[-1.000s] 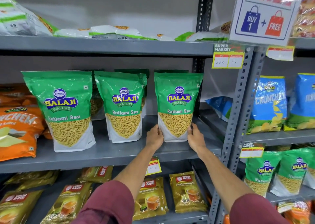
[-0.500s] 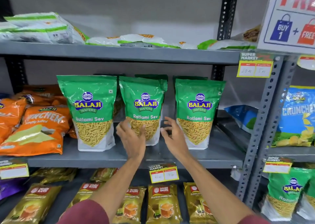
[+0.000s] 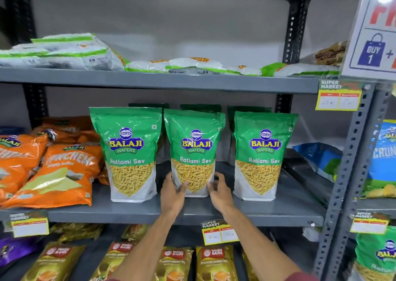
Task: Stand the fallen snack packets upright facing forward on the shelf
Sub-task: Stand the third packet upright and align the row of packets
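Observation:
Three green Balaji Ratlami Sev packets stand upright, fronts forward, on the grey middle shelf (image 3: 278, 213). My left hand (image 3: 172, 195) grips the lower left edge of the middle packet (image 3: 194, 146), and my right hand (image 3: 218, 192) grips its lower right edge. The left packet (image 3: 126, 150) and the right packet (image 3: 262, 152) stand free on either side. More green packets stand behind them. On the top shelf (image 3: 150, 80) several white-and-green packets (image 3: 70, 52) lie flat.
Orange Chewchew packets (image 3: 62, 173) lie tilted at the shelf's left. Gold tea packets (image 3: 216, 263) fill the shelf below. Price tags (image 3: 219, 233) hang on the shelf edges. A grey upright post (image 3: 351, 163) separates the right bay with blue packets (image 3: 383, 158). A promo sign (image 3: 377, 30) hangs top right.
My hands left the right packet, moved left and closed on the base of the middle packet. The view shifted left and upward.

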